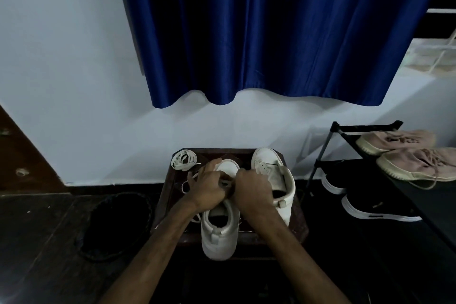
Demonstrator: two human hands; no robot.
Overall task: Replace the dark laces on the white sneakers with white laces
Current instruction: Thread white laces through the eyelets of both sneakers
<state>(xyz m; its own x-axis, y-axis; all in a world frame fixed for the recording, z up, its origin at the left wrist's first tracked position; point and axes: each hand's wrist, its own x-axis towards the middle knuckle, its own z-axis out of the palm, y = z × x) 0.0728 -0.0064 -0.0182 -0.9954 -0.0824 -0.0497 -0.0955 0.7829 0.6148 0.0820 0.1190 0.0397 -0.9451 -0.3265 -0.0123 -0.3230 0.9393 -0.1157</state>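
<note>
Forearms reach from the bottom edge to the near sneaker [219, 232], which lies on a dark stool [166, 205] with its heel overhanging the front and its eyelets hidden under the hands. Over the tongue the left hand [207, 190] pinches a loop of white lace [225, 183]; the right hand [254, 187] is curled knuckles-up, fingertips out of sight, so I cannot tell whether it grips anything. Beside it stands the second sneaker [274, 175], and a coiled lace [183, 160] lies at the stool's far left.

Dim indoor light, dark floor [37, 242] nearly black, wide-angle bending at edges, soft blur
</note>
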